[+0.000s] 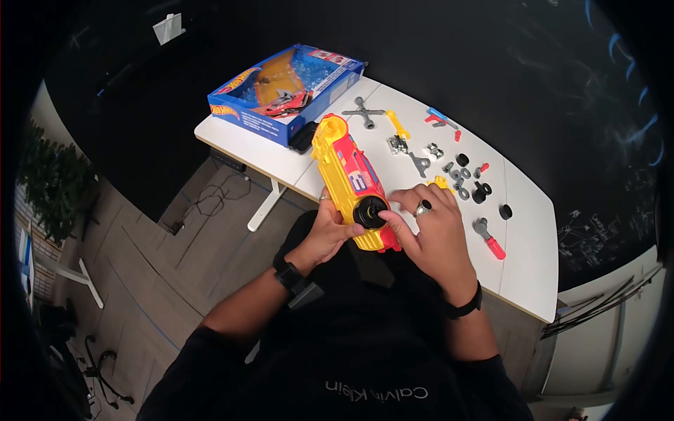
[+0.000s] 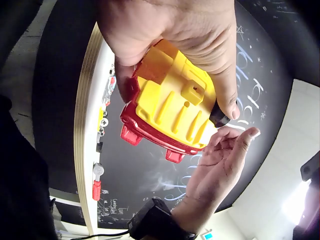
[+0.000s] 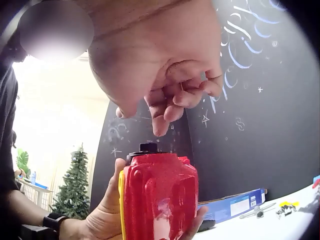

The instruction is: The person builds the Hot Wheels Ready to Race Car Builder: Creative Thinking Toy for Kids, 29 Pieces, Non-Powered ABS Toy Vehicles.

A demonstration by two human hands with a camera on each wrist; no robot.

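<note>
A yellow and red toy car [image 1: 357,172] is held up over the person's lap, tilted on its side. My left hand [image 1: 324,237] grips it from the near left, thumb lying by a black wheel [image 1: 369,212] on the side that faces up. In the left wrist view the car's yellow ribbed underside [image 2: 175,112] shows. My right hand [image 1: 441,228] hovers at the wheel with fingers loosely bent. The right wrist view shows a gap between those fingertips [image 3: 160,127] and the black hub piece [image 3: 148,147] on top; nothing shows in that hand.
On the white table [image 1: 523,274] stand a blue Hot Wheels box [image 1: 260,128], a grey cross-shaped wrench [image 1: 363,112] and a yellow wrench [image 1: 398,125]. Several black wheels and grey parts lie at the right, near a red-handled tool [image 1: 495,247]. A blue and red toy tool [image 1: 442,121] lies farther back.
</note>
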